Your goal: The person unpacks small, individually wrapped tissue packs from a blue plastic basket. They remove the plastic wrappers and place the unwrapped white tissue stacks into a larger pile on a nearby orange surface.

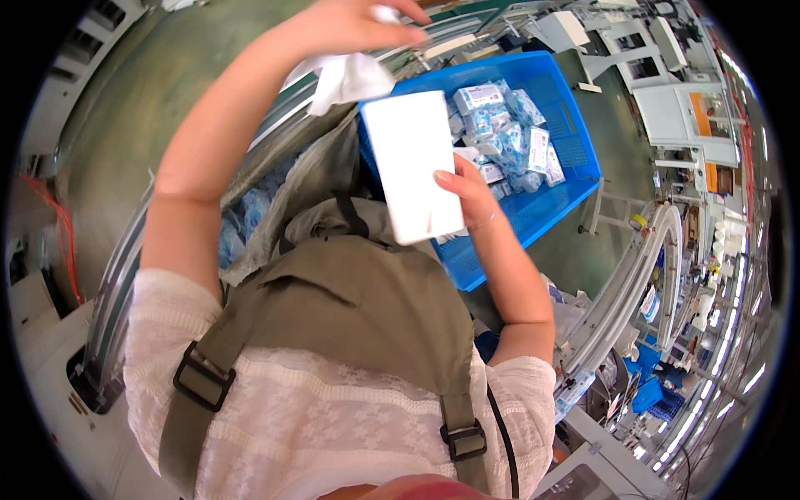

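Observation:
My right hand [472, 193] grips a flat white rectangular block [412, 154] by its right side, thumb across the face and the other fingers hidden behind it. Beyond it, at the upper left, my left hand [362, 29] is raised with its fingers curled around a bit of white, slightly blurred. A crumpled thin white sheet [354, 82] hangs below that hand and seems to be the same piece. Just past the block stands a blue plastic crate [575, 125] with several small blue-and-white packets [508, 133] in it.
Close on my left, a grey-brown cloth-lined space [312, 167] holds more blue plastic packets [254, 208]. A curved metal conveyor rail [125, 275] runs along the left. Another curved rail [621, 287] stands on the right, with white machines [679, 117] beyond the crate.

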